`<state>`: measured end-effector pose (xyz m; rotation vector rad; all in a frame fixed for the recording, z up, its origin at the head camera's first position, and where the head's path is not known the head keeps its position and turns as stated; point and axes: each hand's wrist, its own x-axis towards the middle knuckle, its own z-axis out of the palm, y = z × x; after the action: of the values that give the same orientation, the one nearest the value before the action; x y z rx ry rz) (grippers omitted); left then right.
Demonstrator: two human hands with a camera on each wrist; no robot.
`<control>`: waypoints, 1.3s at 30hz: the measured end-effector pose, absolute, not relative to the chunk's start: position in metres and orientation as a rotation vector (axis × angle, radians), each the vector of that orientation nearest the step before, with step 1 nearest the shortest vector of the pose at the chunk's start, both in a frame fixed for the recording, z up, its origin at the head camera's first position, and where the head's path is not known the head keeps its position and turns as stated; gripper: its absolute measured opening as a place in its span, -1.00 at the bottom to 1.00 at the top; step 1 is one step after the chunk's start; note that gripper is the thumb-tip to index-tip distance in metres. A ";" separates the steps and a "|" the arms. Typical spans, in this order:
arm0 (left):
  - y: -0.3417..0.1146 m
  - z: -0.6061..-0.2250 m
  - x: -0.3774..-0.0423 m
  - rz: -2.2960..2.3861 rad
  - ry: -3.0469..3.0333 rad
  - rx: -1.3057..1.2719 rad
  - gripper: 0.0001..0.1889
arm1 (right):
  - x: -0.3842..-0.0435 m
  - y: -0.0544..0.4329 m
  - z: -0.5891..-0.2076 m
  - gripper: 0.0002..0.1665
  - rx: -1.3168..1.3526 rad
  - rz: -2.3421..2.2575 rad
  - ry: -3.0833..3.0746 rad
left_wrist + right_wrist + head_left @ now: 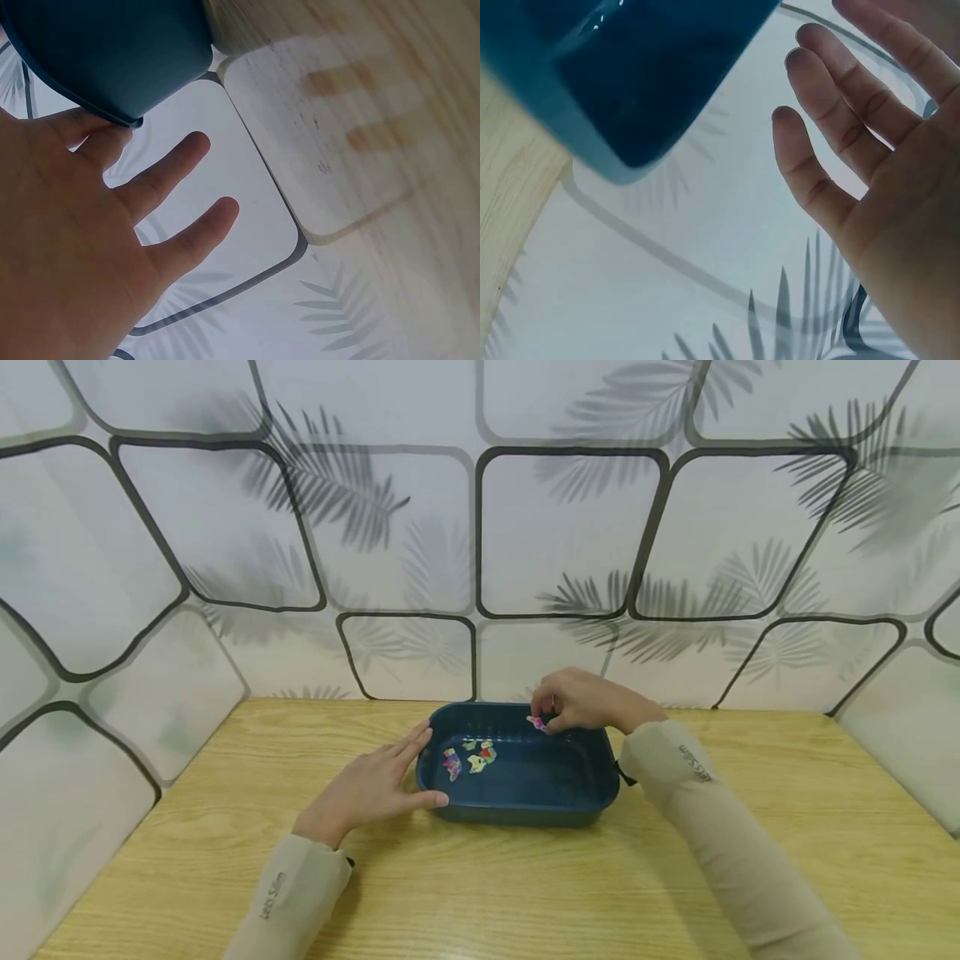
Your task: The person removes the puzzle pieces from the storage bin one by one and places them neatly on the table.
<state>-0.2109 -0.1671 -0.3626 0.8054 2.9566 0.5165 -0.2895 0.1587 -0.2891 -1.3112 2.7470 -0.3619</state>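
A dark blue rectangular tub (517, 816) stands on the wooden table. My left hand (372, 787) is spread at its left end, with fingertips and thumb at the rim; in the left wrist view, the tub (161, 64) meets the fingers while two others stretch out straight. Over the tub's back right part, my right hand (588, 700) pinches a small pink and purple sticker-like cutout (536, 722). Inside the tub lie several more cutouts, among them a purple and red one (452, 764) and a pale yellow one (477, 764). The right wrist view leaves the pinch out of frame.
Light wood table (480, 893) surrounds the tub. Behind it rises a pale wall covering (405, 656) with grey outlines and leaf prints, close to the tub's back rim. More of this covering flanks the table left and right.
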 end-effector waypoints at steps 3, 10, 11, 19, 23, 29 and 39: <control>-0.167 -0.362 -0.211 0.522 2.957 0.813 0.06 | -0.289 0.165 -0.289 -0.84 -1.308 -0.385 2.756; -0.168 -0.363 -0.213 0.522 2.959 0.821 0.06 | -0.283 0.176 -0.287 -0.83 -1.319 -0.434 2.752; -0.168 -0.363 -0.213 0.521 2.959 0.821 0.06 | -0.282 0.178 -0.287 -0.83 -1.305 -0.447 2.752; -0.168 -0.363 -0.212 0.528 2.950 0.806 0.06 | -0.267 0.197 -0.295 -0.81 -1.258 -0.613 2.795; -0.169 -0.363 -0.211 0.533 2.949 0.807 0.05 | -0.261 0.205 -0.300 -0.80 -1.220 -0.647 2.814; -0.169 -0.363 -0.211 0.539 2.946 0.821 0.06 | -0.251 0.212 -0.308 -0.80 -1.177 -0.635 2.845; -0.169 -0.362 -0.211 0.523 2.948 0.815 0.07 | -0.236 0.218 -0.315 -0.79 -1.178 -0.622 2.886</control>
<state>-0.2108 -0.1689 -0.3625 0.8153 2.9485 0.5233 -0.2357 0.2180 -0.3147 -1.1782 2.8862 -0.6220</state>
